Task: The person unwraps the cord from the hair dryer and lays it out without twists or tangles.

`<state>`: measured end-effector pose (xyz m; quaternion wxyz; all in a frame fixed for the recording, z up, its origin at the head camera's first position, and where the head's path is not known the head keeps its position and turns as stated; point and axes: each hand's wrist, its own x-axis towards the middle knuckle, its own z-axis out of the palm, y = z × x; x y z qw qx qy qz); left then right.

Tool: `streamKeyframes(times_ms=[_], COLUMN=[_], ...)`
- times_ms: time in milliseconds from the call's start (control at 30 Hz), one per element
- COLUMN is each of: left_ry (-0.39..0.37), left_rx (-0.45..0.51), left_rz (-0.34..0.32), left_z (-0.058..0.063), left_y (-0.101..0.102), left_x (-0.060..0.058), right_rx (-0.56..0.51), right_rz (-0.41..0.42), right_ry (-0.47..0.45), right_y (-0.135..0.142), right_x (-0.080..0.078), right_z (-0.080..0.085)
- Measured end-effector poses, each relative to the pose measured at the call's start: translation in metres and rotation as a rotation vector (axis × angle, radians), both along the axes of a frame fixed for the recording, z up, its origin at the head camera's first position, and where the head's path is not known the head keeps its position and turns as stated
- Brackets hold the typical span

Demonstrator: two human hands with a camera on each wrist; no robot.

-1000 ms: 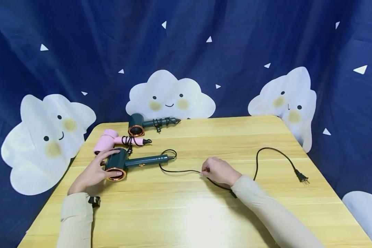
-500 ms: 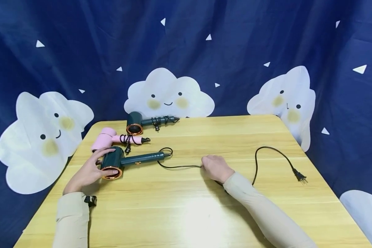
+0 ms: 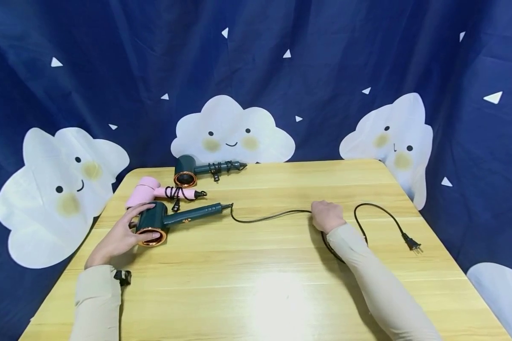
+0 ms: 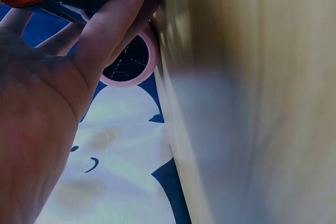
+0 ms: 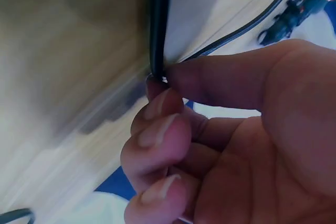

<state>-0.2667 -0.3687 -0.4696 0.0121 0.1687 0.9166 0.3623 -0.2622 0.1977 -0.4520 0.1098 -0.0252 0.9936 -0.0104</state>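
On the left of the table, my left hand [image 3: 118, 235] grips the head of a dark green hair dryer [image 3: 192, 214] with a copper rim. The thumb lies at the rim and the fingers reach over the far side. The dryer's handle points right, and its black power cord [image 3: 264, 219] runs from the handle end to my right hand [image 3: 326, 216]. In the right wrist view, thumb and forefinger pinch the cord [image 5: 160, 22], with the other fingers curled below. Beyond the hand, the cord passes partly behind the forearm and ends in a two-pin plug [image 3: 411, 242] at the right.
Behind the held dryer lie a pink hair dryer [image 3: 141, 193] and another dark green hair dryer [image 3: 185, 166], each with its cord wound round the handle. The wooden table [image 3: 222, 289] ends at a blue curtain [image 3: 256, 52] with cloud faces.
My right hand first shifted slightly left, then moved right and a little away along the cord. The loop by the handle has opened out and the handle has swung slightly. The left hand keeps its hold.
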Motion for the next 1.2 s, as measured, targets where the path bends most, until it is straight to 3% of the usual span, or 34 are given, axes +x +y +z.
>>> streamKeyframes(times_ms=[400,633,867,1033,1200], left_ry=[0.073,0.005,-0.049,-0.010,0.067], left_rx=[-0.031,-0.087,-0.167,-0.103,0.040], left_rz=[-0.041,-0.022,0.016,0.081,0.167], left_z=[0.002,0.011,0.018,0.026,0.033], left_y=[0.001,0.005,0.004,0.000,-0.005], left_x=[-0.003,-0.002,0.006,0.012,0.011], right_rx=[-0.067,-0.102,-0.174,-0.320,-0.598], right_rz=[-0.163,-0.158,-0.105,-0.049,-0.019], right_ry=[-0.072,-0.086,0.020,0.104,0.050], right_y=[0.041,0.035,0.014,-0.003,-0.025], right_x=[-0.011,-0.005,-0.002,-0.007,-0.015], right_z=[0.003,0.013,0.025,0.029,0.033])
